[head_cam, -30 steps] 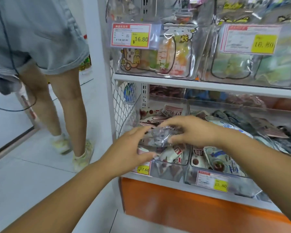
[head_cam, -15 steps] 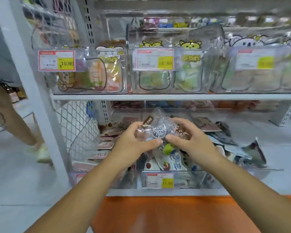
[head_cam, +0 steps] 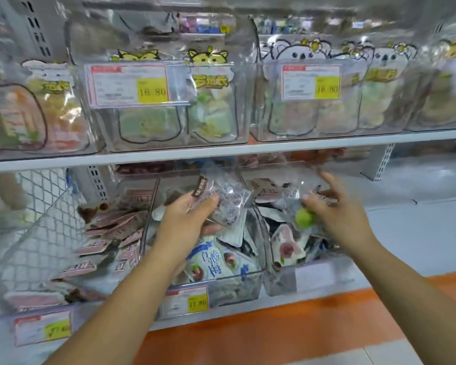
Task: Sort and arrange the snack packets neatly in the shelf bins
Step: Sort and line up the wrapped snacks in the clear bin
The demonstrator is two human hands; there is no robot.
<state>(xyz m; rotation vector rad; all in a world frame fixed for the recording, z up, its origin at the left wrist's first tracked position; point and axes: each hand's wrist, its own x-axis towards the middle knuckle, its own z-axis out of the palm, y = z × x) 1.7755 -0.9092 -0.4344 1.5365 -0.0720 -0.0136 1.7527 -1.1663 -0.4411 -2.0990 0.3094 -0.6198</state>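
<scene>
Packets, two: left hand holds one, right hand one.

18.80 on upper price tag

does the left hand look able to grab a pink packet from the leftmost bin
Probably not yet: the left hand is full, gripping clear packets. The pink packets lie uncovered in the open bin beside it, so reach itself looks free.
</scene>
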